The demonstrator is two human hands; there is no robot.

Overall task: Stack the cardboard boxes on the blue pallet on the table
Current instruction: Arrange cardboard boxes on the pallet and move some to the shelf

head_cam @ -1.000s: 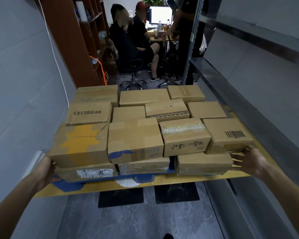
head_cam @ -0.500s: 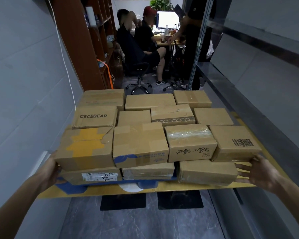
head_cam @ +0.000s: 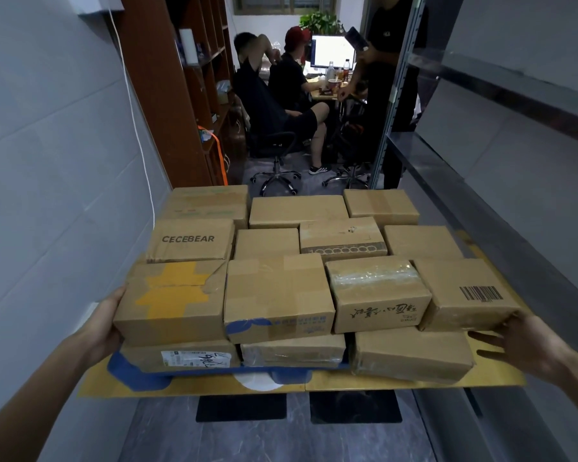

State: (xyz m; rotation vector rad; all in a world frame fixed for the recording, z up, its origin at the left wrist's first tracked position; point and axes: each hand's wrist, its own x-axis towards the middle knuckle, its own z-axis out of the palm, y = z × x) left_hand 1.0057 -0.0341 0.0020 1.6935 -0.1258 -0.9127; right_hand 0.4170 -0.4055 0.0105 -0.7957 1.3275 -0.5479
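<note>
Several cardboard boxes (head_cam: 277, 295) stand stacked in two layers on the blue pallet (head_cam: 137, 373), which lies on the yellow table (head_cam: 364, 383). My left hand (head_cam: 106, 325) presses flat against the left side of the front-left box with the yellow tape (head_cam: 171, 301). My right hand (head_cam: 521, 345), fingers spread, touches the right lower corner of the barcode box (head_cam: 464, 295) at the front right. Most of the pallet is hidden under the boxes.
A grey wall runs close along the left. A metal shelf rack (head_cam: 481, 168) lines the right. Beyond the table, people sit and stand at a desk with a monitor (head_cam: 331, 51), beside a brown shelving unit (head_cam: 181, 95). Dark floor lies below the table.
The view has risen and drawn closer to the stack. Both hands stay at the stack's left and right sides; the boxes have not shifted.
</note>
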